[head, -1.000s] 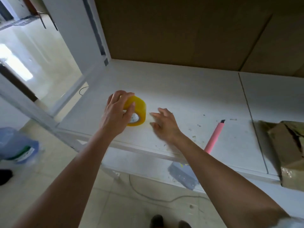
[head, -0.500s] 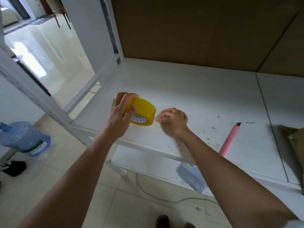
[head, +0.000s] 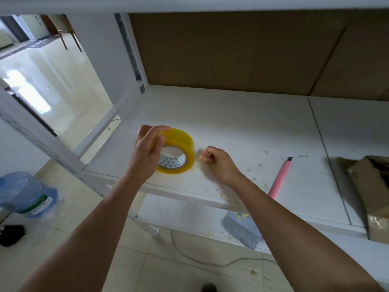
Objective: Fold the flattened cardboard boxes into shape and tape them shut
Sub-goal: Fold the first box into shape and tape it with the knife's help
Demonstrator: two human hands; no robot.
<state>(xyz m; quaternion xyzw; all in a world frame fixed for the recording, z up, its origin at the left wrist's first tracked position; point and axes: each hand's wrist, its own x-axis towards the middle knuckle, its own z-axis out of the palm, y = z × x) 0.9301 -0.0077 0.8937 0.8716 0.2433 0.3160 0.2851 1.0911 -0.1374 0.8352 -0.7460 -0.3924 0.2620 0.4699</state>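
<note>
Tape end drawn over the shelf
My left hand [head: 147,152] clamps the tape roll [head: 175,150]; beside it my right hand [head: 214,163] pinches the free end [head: 199,158]. A loose pinch could let it snap back.

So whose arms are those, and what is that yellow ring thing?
Those arms belong to a person wearing a camera on their head, so you see what they see, looking down at their own hands. There is only this one view. The left hand holds a roll of yellow tape just over a white shelf. The right hand is curled beside the roll and seems to pinch the loose tape end, though that end is too thin and clear to see well. On the shelf lie a pink cutter and, at the far right, a cardboard box. Brown cardboard stands at the back. Down on the floor sits a blue water jug.
</note>
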